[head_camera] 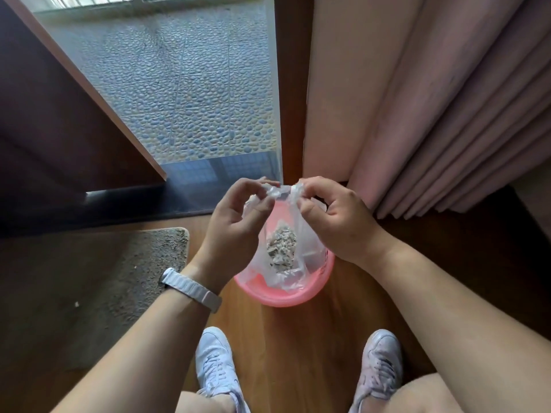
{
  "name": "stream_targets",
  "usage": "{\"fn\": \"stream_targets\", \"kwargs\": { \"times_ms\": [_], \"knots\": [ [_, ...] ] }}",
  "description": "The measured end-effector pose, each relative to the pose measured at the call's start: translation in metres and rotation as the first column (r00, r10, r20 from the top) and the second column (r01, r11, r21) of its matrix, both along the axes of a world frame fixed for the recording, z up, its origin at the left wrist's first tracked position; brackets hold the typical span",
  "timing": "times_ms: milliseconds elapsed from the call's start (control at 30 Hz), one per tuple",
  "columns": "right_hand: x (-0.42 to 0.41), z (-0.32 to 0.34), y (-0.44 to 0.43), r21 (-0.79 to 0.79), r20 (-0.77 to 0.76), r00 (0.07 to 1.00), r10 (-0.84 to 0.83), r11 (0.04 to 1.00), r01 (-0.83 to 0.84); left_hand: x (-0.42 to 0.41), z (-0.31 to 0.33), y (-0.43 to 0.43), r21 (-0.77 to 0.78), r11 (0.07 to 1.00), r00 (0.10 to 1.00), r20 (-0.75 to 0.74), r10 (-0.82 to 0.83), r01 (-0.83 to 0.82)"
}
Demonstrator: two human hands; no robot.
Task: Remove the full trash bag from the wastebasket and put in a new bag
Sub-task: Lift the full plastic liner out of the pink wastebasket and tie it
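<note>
A pink round wastebasket (268, 296) stands on the wooden floor in front of my feet. A clear trash bag (287, 234) hangs over it, with a clump of grey scraps (281, 248) in its bottom. My left hand (235, 222) pinches one side of the bag's gathered top. My right hand (337, 222) pinches the other side. The two grips sit close together above the basket's far rim, with a twisted strip of plastic stretched between them. The bag's lower part still rests inside the basket.
A grey mat (125, 278) lies on the floor to the left. A pink curtain (432, 114) hangs at the right. A glass door (190, 84) and its dark sill (119, 204) are ahead. My two white shoes (217, 368) stand just behind the basket.
</note>
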State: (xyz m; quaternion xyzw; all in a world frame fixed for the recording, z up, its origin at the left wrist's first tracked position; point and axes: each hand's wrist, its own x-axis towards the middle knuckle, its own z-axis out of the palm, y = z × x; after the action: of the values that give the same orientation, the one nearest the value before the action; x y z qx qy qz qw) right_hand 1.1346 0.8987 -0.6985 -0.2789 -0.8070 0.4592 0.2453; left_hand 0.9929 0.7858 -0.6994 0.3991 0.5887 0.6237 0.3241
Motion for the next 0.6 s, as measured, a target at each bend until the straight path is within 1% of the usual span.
{"fn": "stream_targets", "kwargs": {
  "times_ms": [167,267,400,467,533,600],
  "knots": [
    [-0.006,0.002,-0.007,-0.035,-0.083,0.996,-0.037,0.999,0.034,0.004,0.006,0.002,0.018,0.999,0.998,-0.049,0.028,-0.027],
    [-0.008,0.002,-0.008,-0.055,-0.113,0.987,-0.116,0.992,0.11,0.005,0.01,0.003,0.056,0.998,1.0,0.002,0.006,-0.006],
    [-0.007,0.002,-0.005,-0.103,-0.099,0.983,-0.154,0.984,0.144,0.006,0.016,0.004,0.073,0.997,0.991,0.134,-0.014,0.004],
    [-0.007,0.003,-0.006,-0.106,-0.078,0.986,-0.151,0.984,0.142,0.007,0.018,0.003,0.054,0.998,0.986,0.156,-0.053,0.045],
    [-0.008,0.004,-0.007,-0.092,-0.052,0.99,-0.134,0.987,0.129,0.008,0.017,0.003,0.016,0.994,0.985,0.131,-0.109,0.108],
    [-0.008,0.004,-0.007,-0.109,-0.042,0.996,-0.078,0.991,0.073,0.01,0.016,0.004,-0.018,0.985,0.974,0.158,-0.165,0.17]
  ]
}}
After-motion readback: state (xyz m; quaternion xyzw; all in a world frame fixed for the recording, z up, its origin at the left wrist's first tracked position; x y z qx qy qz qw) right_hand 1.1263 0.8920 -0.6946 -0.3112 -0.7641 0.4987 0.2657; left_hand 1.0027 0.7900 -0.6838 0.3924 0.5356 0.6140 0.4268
